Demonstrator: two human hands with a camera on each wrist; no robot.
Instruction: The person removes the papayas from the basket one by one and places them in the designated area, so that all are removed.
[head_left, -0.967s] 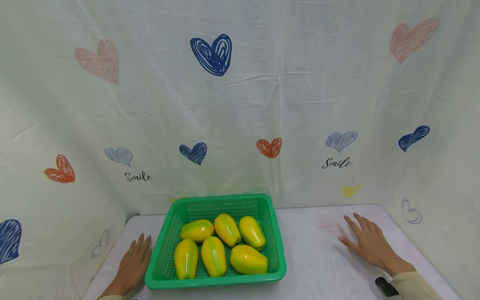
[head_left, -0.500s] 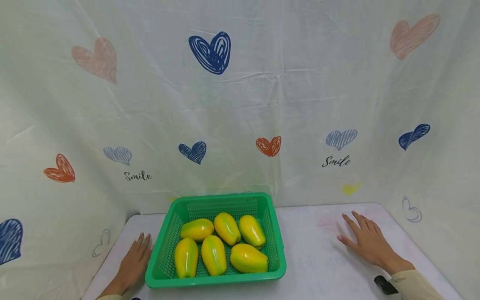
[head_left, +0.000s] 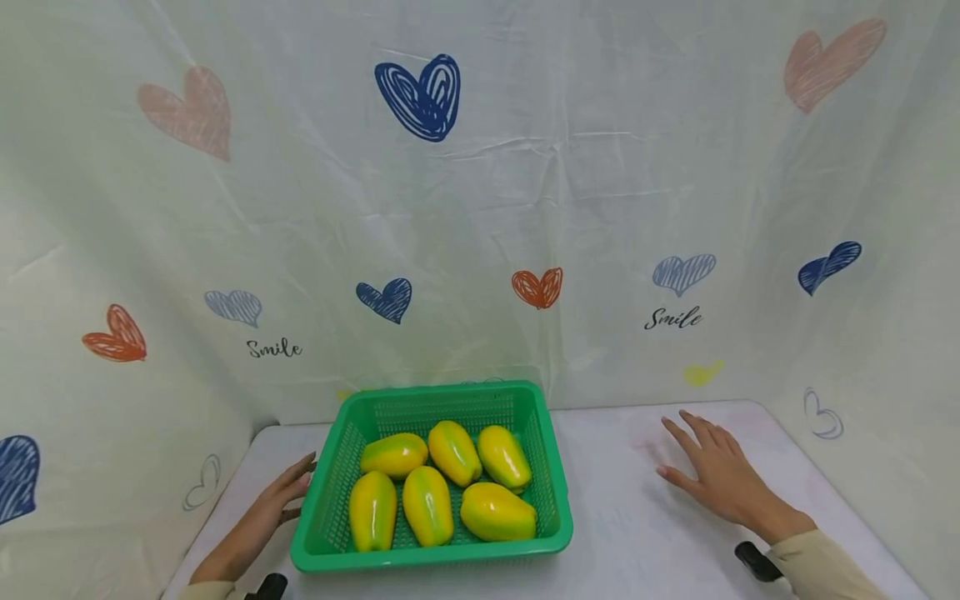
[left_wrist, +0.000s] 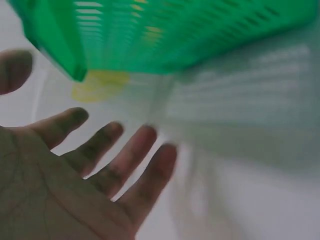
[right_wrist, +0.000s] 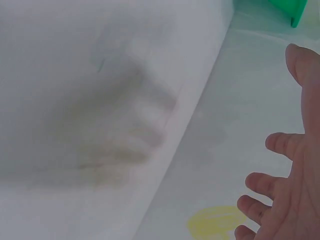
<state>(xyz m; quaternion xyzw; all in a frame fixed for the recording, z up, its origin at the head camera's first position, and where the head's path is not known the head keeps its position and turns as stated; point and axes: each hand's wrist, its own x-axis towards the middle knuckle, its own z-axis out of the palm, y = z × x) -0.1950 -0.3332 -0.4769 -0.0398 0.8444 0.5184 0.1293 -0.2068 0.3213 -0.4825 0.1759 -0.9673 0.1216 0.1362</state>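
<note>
A green plastic basket [head_left: 431, 562] stands on the table, with several yellow-green mangoes or papaya-like fruits [head_left: 427, 506] lying inside in two rows. Beside its left wall is my left hand [head_left: 262, 517], turned on edge with fingers pointing at the basket; whether the fingertips touch it I cannot tell. In the left wrist view that hand [left_wrist: 85, 175] has its fingers spread below the blurred basket wall [left_wrist: 200, 40]. To the right, my right hand [head_left: 723, 479] hovers over the table with fingers spread, holding nothing. The right wrist view shows its palm and fingers [right_wrist: 282, 145] apart from everything.
A white-covered table [head_left: 615, 517] carries the basket. Behind it and at both sides hangs a pale curtain [head_left: 480, 217] printed with hearts and the word Smile. A dark strap piece [head_left: 757, 562] sits at my right wrist.
My left hand has lifted from lying flat and turned on edge toward the basket. The right hand has risen and shifted a little left. The basket and fruits stay put.
</note>
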